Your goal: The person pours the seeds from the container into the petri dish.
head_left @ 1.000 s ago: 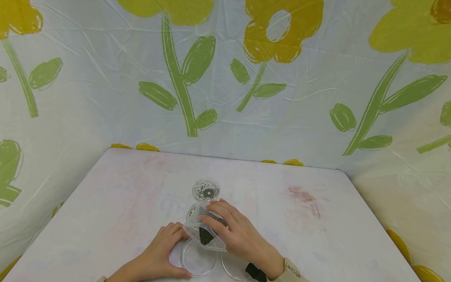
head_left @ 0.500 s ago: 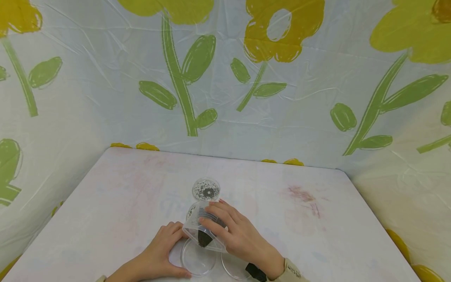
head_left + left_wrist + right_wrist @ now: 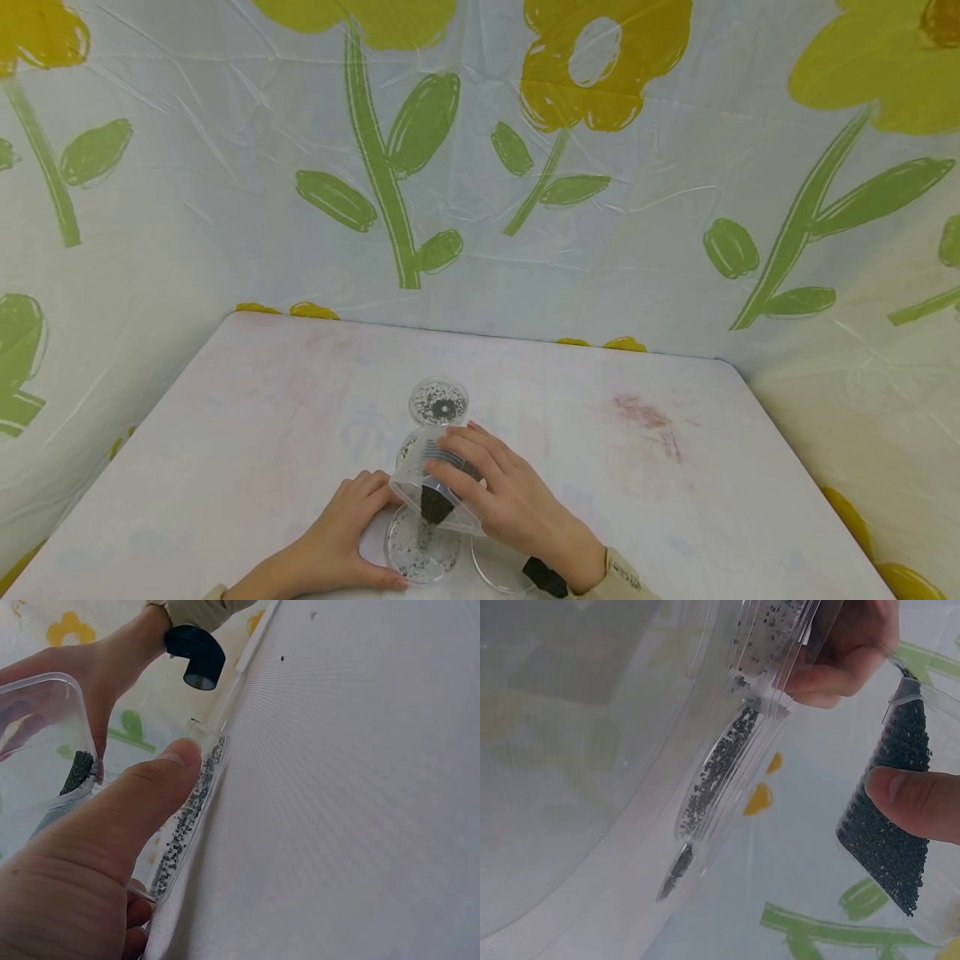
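Observation:
My right hand point(image 3: 510, 500) grips a clear plastic tub point(image 3: 930, 919) and holds it tilted over a petri dish point(image 3: 423, 554). Dark granules point(image 3: 435, 505) are heaped at the tub's lowered corner, and some lie scattered across the dish's floor. In the right wrist view the thumb presses the tub's wall, with the granules point(image 3: 896, 802) banked behind it. My left hand point(image 3: 337, 537) holds that dish by its rim, thumb on the near side and fingers curled round the far side. Seen edge-on in the left wrist view, the dish point(image 3: 184, 825) has granules along its bottom.
Beyond the tub stands a petri dish point(image 3: 406, 452) with granules, partly hidden by the tub. Farther back is another speckled dish point(image 3: 438, 402). A further clear dish point(image 3: 498, 571) lies under the right forearm. A black device point(image 3: 546, 577) sits at the right wrist.
Granules have fallen from the tub into the dish at the left hand, which was bare before. Both hands have stayed nearly in place.

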The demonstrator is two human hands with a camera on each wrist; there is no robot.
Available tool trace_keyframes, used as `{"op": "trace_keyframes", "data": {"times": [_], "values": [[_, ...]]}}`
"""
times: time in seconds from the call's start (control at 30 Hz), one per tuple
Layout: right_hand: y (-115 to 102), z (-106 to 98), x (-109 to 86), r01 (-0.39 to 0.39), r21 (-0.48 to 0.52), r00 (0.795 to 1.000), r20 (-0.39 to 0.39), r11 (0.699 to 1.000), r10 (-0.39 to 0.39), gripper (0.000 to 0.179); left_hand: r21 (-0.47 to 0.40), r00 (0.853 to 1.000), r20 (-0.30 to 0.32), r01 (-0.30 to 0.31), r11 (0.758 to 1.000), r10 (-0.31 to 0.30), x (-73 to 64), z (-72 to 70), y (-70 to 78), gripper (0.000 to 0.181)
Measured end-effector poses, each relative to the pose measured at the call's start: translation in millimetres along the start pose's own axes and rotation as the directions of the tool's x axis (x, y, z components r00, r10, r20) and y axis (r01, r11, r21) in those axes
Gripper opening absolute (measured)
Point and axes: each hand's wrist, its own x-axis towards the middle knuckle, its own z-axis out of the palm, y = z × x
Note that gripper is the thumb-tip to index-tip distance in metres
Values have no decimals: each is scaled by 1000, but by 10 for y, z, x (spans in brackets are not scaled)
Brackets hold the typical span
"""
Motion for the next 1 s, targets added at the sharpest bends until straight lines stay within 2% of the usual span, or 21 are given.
{"op": "trace_keyframes", "data": {"times": [0.2,0.47,1.0], "values": [[20,-8,-22,-20,15,1000,13,1000,20,35,-22,999,14,38,999,-37,-6,-1,16,70],[44,-19,-19,-16,8,1000,5,1000,16,37,-21,1000,2,-5,1000,5,-3,-5,2,71],[50,-19,-48,-28,8,999,18,1000,28,38,-19,1000,2,-3,1000,3,-7,-12,4,73]]}}
